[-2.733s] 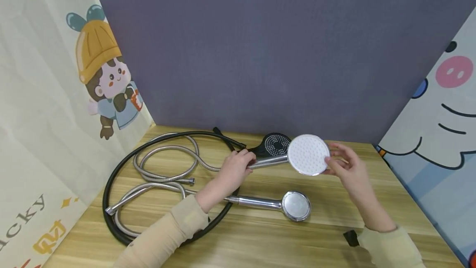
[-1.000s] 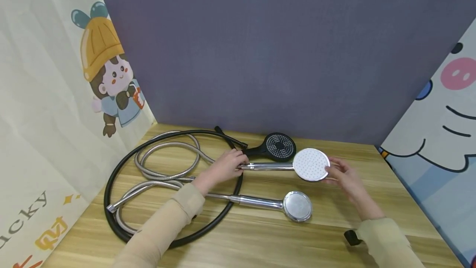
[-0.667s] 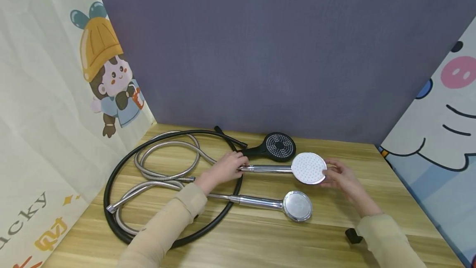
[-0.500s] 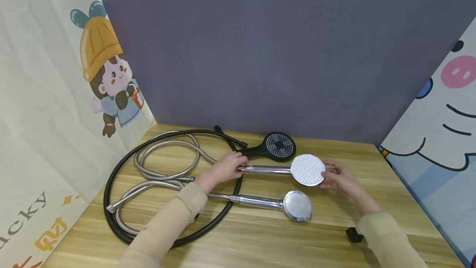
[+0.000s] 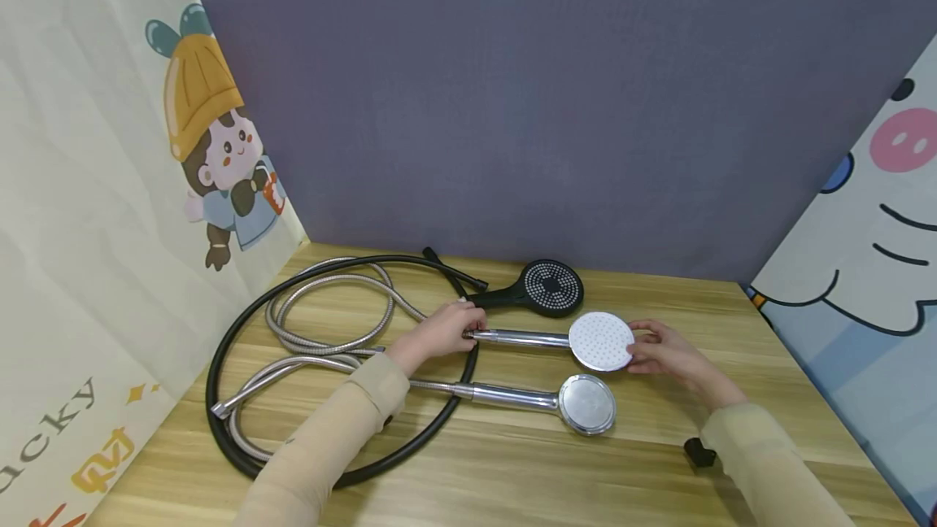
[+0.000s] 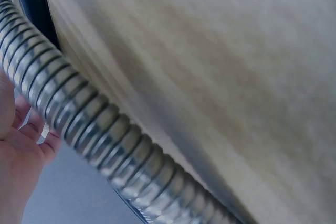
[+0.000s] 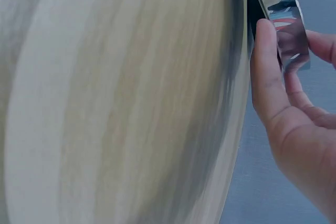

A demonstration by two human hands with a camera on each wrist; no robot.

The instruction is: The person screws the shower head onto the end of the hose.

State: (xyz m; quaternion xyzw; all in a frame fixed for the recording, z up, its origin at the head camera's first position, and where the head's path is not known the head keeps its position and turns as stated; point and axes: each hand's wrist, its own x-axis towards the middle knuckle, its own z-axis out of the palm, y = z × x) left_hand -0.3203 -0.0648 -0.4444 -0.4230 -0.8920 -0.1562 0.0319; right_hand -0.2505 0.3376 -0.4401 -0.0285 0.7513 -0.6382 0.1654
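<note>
A chrome shower head with a round white face [image 5: 602,341] lies level above the table, its handle pointing left. My left hand [image 5: 439,330] holds the handle's end, with fingers covering the joint. In the left wrist view, a ribbed metal hose [image 6: 105,135] crosses in front of the left hand [image 6: 21,150]. At the other end, my right hand [image 5: 669,356] pinches the rim of the face between thumb and fingers. In the right wrist view, the right hand [image 7: 299,135] has its thumb against the shiny rim [image 7: 289,35].
A black shower head [image 5: 552,289] lies behind, and a second chrome shower head [image 5: 586,405] in front. Coiled metal hoses [image 5: 329,279] and a black hose [image 5: 220,348] spread over the left of the wooden table [image 5: 549,478]. A small black object [image 5: 699,453] sits near the right sleeve.
The white-faced shower head has come down and toward the front, uncovering the black shower head behind it. Both hands have moved with it and keep their hold.
</note>
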